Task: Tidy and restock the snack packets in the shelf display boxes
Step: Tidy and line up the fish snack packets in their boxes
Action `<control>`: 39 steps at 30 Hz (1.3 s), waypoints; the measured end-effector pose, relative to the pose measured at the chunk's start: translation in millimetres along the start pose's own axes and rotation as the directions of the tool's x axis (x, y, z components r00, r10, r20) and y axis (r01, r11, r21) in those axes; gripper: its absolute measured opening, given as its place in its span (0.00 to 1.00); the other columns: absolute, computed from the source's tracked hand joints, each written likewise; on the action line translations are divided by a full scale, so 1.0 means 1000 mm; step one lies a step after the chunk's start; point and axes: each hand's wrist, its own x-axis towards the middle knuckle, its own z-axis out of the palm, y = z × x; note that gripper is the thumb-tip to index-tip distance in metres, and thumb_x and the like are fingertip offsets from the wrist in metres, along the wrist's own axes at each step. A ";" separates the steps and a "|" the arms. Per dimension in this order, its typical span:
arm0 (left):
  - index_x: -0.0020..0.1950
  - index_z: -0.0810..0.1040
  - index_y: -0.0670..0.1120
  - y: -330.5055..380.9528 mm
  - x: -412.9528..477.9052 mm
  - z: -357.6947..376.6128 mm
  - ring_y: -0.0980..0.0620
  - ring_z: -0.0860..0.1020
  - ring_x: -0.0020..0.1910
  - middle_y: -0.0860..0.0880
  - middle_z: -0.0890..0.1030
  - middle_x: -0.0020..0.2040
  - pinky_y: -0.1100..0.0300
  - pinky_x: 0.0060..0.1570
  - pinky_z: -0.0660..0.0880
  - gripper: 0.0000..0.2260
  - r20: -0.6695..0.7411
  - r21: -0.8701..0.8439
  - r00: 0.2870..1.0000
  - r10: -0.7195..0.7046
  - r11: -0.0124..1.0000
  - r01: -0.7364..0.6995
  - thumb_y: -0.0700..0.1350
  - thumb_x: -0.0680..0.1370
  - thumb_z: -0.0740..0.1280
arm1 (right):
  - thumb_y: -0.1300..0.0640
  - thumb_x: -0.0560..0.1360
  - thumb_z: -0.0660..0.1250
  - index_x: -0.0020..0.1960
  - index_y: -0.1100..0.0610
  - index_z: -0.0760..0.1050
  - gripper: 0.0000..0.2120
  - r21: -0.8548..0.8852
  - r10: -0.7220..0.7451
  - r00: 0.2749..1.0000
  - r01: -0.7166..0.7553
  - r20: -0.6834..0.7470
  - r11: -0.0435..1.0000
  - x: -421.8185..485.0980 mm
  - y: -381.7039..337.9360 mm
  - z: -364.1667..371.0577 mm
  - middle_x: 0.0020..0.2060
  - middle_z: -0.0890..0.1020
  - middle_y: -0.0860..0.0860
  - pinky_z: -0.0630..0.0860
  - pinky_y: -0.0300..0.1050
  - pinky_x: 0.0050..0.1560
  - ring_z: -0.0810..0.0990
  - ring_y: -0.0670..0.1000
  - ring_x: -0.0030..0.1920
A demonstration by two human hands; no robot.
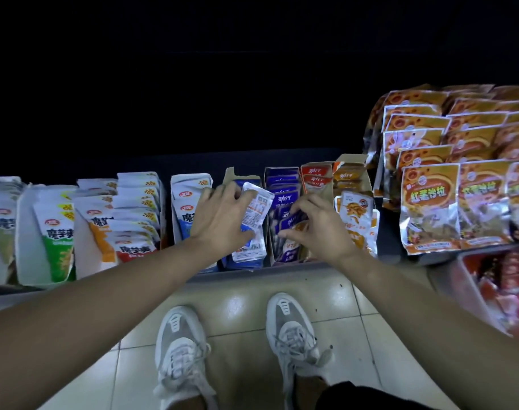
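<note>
Snack packet (pixel 256 214), white and blue, printed back up, sits at frame centre, tilted over the blue display box (pixel 243 263). The left hand (pixel 219 216) grasps it, fingers curled over its left edge and thumb near its lower part. Just at 3 o'clock of it, purple packets (pixel 283 199) stand in a row in the purple display box (pixel 271 250). The right hand (pixel 317 226) pinches the front ones between thumb and curled fingers; how many, cannot tell. Further toward 3 o'clock are a red-orange box (pixel 316 179) and orange-print white packets (pixel 355 211). At 2 o'clock, big orange bags (pixel 429 208) overlap in rows. At 9 o'clock, white packets (pixel 134 208) fill several boxes. At 4 o'clock are red packets (pixel 512 291), blurred. At 6 o'clock, 2 grey-white sneakers (pixel 181 350) stand on the tile floor (pixel 246 306).
</note>
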 end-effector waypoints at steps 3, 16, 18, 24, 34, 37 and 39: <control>0.69 0.74 0.50 0.004 -0.003 0.000 0.44 0.73 0.57 0.47 0.73 0.58 0.50 0.60 0.66 0.34 -0.030 0.002 0.999 -0.042 0.999 0.042 0.62 0.67 0.76 | 0.36 0.68 0.70 0.66 0.54 0.76 0.32 0.004 -0.014 0.999 0.014 0.051 1.000 -0.004 0.002 0.000 0.63 0.77 0.51 0.74 0.56 0.65 0.72 0.52 0.66; 0.68 0.76 0.50 0.043 0.015 0.002 0.46 0.81 0.50 0.49 0.84 0.48 0.54 0.48 0.76 0.19 0.106 -0.225 0.994 0.032 0.974 -0.007 0.51 0.78 0.71 | 0.59 0.74 0.73 0.75 0.50 0.67 0.31 0.311 0.196 0.980 -0.198 0.039 0.929 -0.015 0.020 0.008 0.63 0.74 0.50 0.77 0.54 0.63 0.71 0.50 0.67; 0.62 0.79 0.49 0.043 0.019 0.000 0.50 0.82 0.44 0.53 0.82 0.41 0.54 0.46 0.78 0.14 0.144 -0.353 0.989 -0.033 0.932 0.083 0.47 0.77 0.72 | 0.59 0.75 0.73 0.73 0.50 0.69 0.29 0.292 0.178 0.983 -0.185 0.051 0.938 -0.010 0.020 0.007 0.62 0.71 0.49 0.78 0.53 0.62 0.69 0.50 0.67; 0.52 0.84 0.47 0.036 0.015 0.003 0.62 0.80 0.39 0.56 0.83 0.41 0.60 0.47 0.81 0.07 -0.028 -0.552 0.999 -0.045 0.834 0.022 0.38 0.76 0.73 | 0.61 0.74 0.74 0.51 0.50 0.73 0.12 0.475 0.154 0.988 -0.120 -0.033 0.872 -0.010 0.012 -0.008 0.58 0.74 0.44 0.82 0.44 0.50 0.73 0.46 0.64; 0.71 0.76 0.46 0.027 0.037 -0.003 0.61 0.75 0.39 0.49 0.81 0.59 0.61 0.49 0.73 0.16 0.046 -0.443 0.988 0.147 0.890 -0.111 0.41 0.83 0.61 | 0.60 0.71 0.76 0.69 0.50 0.67 0.31 0.477 0.267 0.963 -0.225 -0.022 0.850 -0.023 0.005 0.007 0.55 0.77 0.40 0.81 0.38 0.42 0.81 0.42 0.46; 0.69 0.78 0.47 0.029 0.039 0.000 0.53 0.78 0.48 0.50 0.81 0.57 0.58 0.51 0.73 0.14 0.068 -0.408 0.990 0.127 0.909 -0.089 0.45 0.83 0.64 | 0.58 0.72 0.76 0.71 0.54 0.70 0.30 0.389 0.243 0.970 -0.214 -0.026 0.896 -0.019 0.002 0.008 0.58 0.76 0.47 0.82 0.42 0.47 0.79 0.45 0.47; 0.65 0.80 0.49 0.028 0.041 0.002 0.53 0.79 0.50 0.50 0.81 0.54 0.60 0.50 0.72 0.13 0.066 -0.399 0.993 0.102 0.915 -0.068 0.45 0.82 0.66 | 0.58 0.72 0.76 0.69 0.55 0.72 0.28 0.389 0.260 0.965 -0.225 -0.040 0.893 -0.017 -0.001 0.009 0.54 0.76 0.48 0.80 0.39 0.46 0.78 0.44 0.46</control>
